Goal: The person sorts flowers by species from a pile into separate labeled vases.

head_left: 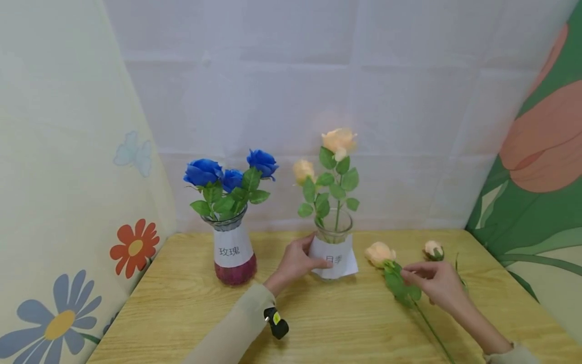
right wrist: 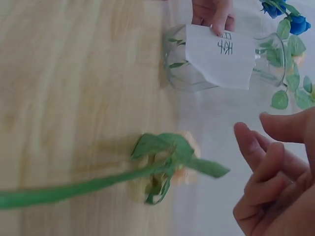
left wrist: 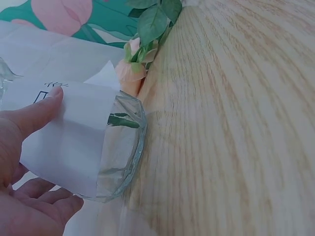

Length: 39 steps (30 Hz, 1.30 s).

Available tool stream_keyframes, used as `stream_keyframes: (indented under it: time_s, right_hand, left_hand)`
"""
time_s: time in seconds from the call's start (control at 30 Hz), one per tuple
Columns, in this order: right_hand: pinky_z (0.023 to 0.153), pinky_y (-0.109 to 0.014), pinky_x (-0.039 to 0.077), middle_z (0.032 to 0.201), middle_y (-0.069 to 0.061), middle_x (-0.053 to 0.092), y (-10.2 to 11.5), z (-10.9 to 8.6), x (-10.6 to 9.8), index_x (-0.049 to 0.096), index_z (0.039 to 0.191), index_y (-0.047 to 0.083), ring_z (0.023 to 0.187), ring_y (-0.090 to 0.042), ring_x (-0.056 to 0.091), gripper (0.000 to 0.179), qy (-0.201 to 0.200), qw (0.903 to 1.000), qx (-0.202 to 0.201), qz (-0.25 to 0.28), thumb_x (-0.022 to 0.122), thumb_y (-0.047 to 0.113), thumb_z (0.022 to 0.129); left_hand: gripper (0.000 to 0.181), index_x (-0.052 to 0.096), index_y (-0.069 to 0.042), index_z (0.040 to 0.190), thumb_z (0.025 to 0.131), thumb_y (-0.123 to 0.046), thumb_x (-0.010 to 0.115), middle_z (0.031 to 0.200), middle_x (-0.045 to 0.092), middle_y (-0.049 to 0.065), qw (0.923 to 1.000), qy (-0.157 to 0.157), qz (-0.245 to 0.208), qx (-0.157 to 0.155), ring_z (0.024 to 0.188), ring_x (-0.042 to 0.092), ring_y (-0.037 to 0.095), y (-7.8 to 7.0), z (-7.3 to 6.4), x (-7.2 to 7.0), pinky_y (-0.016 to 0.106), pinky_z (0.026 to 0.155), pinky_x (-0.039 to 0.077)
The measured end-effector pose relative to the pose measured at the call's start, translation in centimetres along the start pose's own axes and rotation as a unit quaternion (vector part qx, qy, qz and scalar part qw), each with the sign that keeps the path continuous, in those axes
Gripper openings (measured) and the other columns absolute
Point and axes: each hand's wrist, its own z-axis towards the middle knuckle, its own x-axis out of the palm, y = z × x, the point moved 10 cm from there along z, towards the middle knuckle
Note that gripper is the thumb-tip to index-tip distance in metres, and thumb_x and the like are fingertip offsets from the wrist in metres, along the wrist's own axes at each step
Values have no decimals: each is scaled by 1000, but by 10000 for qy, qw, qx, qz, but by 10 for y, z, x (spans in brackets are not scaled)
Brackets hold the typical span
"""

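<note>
My left hand (head_left: pixel 297 260) grips a clear glass vase (left wrist: pixel 129 147) wrapped in a white paper label (right wrist: pixel 221 56), thumb across the front and fingers behind it. Two peach roses (head_left: pixel 338 141) with green leaves stand in this vase. To the right lies a loose peach rose (head_left: pixel 379 254) on the table, its long green stem (right wrist: pixel 93 187) running toward the front edge. Just above its leaves hovers my right hand (head_left: pixel 438 285). The right wrist view shows a gap between those loosely bent fingers (right wrist: pixel 268 169) and the rose, with nothing held.
Left of the gripped vase stands another vase (head_left: pixel 234 253), with a white label, a dark pink lower part and several blue roses (head_left: pixel 203 172). A smaller peach rose (head_left: pixel 433 250) lies behind my right hand on the wooden table (head_left: pixel 336 323). A pale cloth (head_left: pixel 282 101) hangs behind.
</note>
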Motion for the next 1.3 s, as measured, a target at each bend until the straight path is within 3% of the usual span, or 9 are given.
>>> stream_keyframes:
  time_s: [0.2, 0.4, 0.6, 0.8, 1.0, 1.13, 1.3]
  right_hand:
    - [39, -32, 44, 92, -10, 79, -27, -6, -2, 74, 124, -4, 40, -10, 37, 42, 759, 9968, 257, -35, 81, 26, 95]
    - [39, -31, 44, 91, -14, 79, -40, -10, 0, 72, 122, -10, 39, -6, 34, 42, 1657, 9862, 44, 0, 82, 18, 93]
    - [39, -27, 40, 89, -15, 78, -49, -14, 5, 73, 114, -13, 39, -6, 37, 38, 2175, 9758, 9, -239, 85, 12, 88]
    - [37, -29, 43, 81, -9, 78, -50, -14, 13, 77, 107, -9, 37, -6, 43, 36, 2107, 9750, -297, -642, 90, 13, 83]
    - [39, -29, 43, 74, -4, 75, -58, -12, 16, 81, 104, -1, 39, -7, 45, 34, 1723, 9781, 60, -1166, 93, 20, 79]
    - [41, -29, 43, 69, -3, 71, -61, -11, 15, 80, 104, -3, 38, -7, 41, 34, 1507, 9795, 171, -1323, 92, 18, 79]
    - [59, -36, 56, 88, -14, 77, -61, -9, 11, 79, 103, -8, 65, -16, 65, 35, 1283, 9819, 99, -1386, 90, 15, 79]
  left_hand:
    - [97, 47, -8, 158, 76, -21, 98, 150, 59, 11, 9999, 95, 1, 65, 132, 60, 30, -2, 3, -1, 45, 110, 48]
    - [95, 48, -13, 158, 77, -18, 97, 147, 62, 8, 9997, 210, -54, 82, 131, 60, 28, -6, 2, -1, 46, 111, 48]
    - [92, 50, -15, 157, 78, -19, 97, 145, 64, 6, 9997, 193, -67, 108, 130, 62, 28, -4, 3, 0, 47, 110, 48]
    - [93, 50, -15, 157, 77, -21, 97, 145, 64, 5, 9998, 136, 22, 128, 130, 62, 27, -6, 4, -1, 46, 109, 49]
    - [94, 50, -13, 157, 77, -21, 97, 146, 63, 6, 9998, 144, 23, 120, 130, 62, 27, -8, 3, -1, 45, 109, 49]
    - [93, 50, -14, 157, 77, -20, 97, 146, 63, 6, 9999, 137, 40, 81, 130, 62, 27, -8, 3, 0, 46, 110, 49]
    - [93, 50, -14, 157, 78, -19, 97, 146, 63, 5, 9999, 130, 21, 52, 129, 62, 26, -8, 2, 1, 45, 109, 49]
